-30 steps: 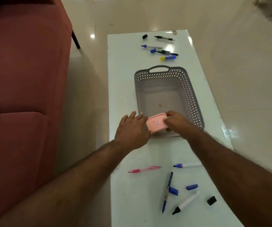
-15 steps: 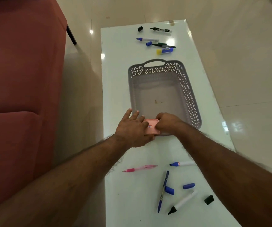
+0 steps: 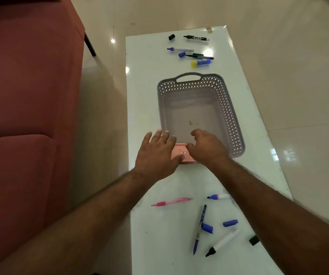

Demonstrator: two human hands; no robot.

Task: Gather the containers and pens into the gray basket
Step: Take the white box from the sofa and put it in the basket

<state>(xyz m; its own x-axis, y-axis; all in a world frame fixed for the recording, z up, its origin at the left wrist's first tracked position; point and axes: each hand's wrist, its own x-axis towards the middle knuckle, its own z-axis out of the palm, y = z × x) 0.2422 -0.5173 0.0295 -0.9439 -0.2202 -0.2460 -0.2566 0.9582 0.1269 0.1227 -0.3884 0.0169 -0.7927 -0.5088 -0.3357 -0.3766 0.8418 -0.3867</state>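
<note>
Progress looks slight: the gray perforated plastic basket holds nothing I can see, my left hand lies spread and my right hand loosely curled on the small pink plastic container at its six o'clock rim, and pens remain at twelve and six.

A perforated gray plastic basket with a handle cutout sits upright, nothing visible inside, on the table. A flat pink plastic container lies at its near end, partly hidden. Uncapped markers and loose caps lie scattered beyond the basket, with a pink pen and more markers nearer.
</note>
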